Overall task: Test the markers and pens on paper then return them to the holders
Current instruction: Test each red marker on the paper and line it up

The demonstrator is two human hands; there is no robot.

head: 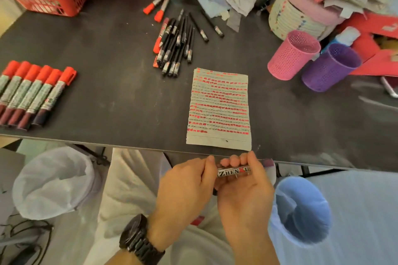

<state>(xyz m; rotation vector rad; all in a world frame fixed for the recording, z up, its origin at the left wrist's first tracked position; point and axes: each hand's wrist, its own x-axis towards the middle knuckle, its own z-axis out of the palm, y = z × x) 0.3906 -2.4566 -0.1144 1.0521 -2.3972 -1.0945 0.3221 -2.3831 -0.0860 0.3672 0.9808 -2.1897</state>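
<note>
Both hands (pixel 217 187) gripping marker (pixel 233 172), below table edge (pixel 129 146)

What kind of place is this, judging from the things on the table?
Probably a stationery or craft workspace, perhaps in a school or office: a row of red-capped markers, a pile of black pens, and a pink pen holder.

Black wristwatch (pixel 137 237) at wrist of my left hand (pixel 185 187): chunky link band, dark case. Pale off-white garment (pixel 129 178) over my lap, loose, creased.
</note>
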